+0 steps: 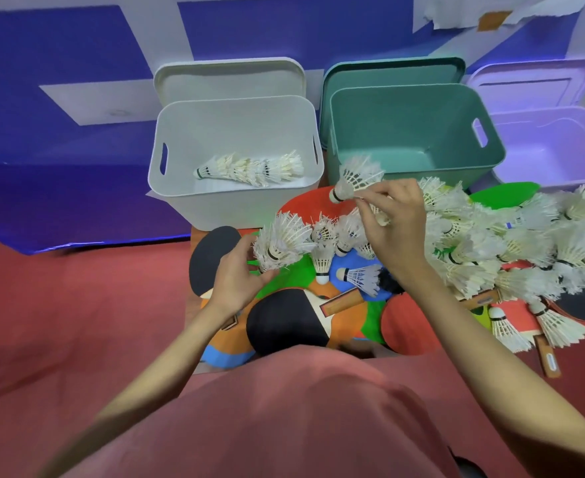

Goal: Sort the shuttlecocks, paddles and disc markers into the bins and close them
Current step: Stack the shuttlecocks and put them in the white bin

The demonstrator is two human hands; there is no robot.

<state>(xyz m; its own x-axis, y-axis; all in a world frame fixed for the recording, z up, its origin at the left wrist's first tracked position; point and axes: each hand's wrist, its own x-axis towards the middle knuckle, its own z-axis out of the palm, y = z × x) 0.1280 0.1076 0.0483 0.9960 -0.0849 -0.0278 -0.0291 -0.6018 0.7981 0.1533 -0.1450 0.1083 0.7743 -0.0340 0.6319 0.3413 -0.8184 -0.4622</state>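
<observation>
Your right hand point(393, 222) pinches one shuttlecock point(355, 179) at centre frame, your left hand point(237, 274) holds a stack point(280, 244), both bound for the white bin point(236, 201).

The person wears a dusty-red, salmon-toned garment point(294, 419) of plain soft cloth, with no print, seam or button showing; it fills the frame from about 5 to 7 o'clock. Both forearms are bare to the frame's edge, with no sleeve in sight. The left hand point(237, 276) and right hand point(393, 222) carry no ring, watch, band or glove.
</observation>
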